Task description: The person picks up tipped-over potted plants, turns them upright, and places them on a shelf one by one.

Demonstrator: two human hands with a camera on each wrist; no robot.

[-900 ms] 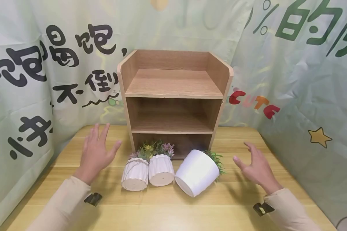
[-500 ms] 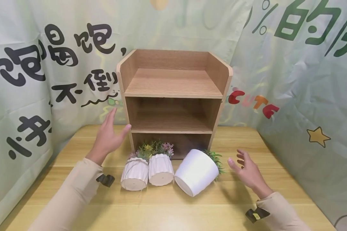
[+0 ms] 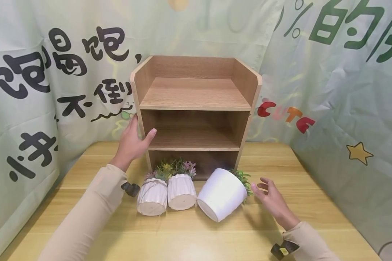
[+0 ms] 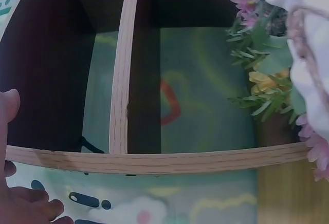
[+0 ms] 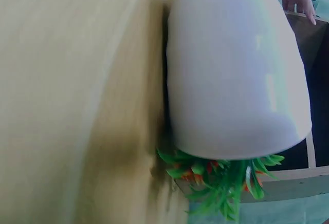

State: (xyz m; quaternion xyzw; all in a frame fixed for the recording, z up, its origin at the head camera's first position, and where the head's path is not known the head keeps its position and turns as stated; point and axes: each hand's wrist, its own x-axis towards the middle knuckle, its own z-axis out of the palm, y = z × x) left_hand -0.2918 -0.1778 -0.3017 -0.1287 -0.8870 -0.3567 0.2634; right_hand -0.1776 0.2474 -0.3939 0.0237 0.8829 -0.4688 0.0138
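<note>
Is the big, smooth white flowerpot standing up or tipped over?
Tipped over. The big, smooth white flowerpot lies on its side on the pale wooden table, with its bushy green leaves sticking out sideways.

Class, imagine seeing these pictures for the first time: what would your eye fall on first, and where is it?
Probably the wooden shelf unit, standing centrally on the table. Next, the large white pot lying on its side before it, with two smaller fluted pots, also tipped over, to its left. Of the hands, the left hand is by the unit's left side and the right hand near the large pot's green leaves.
</note>
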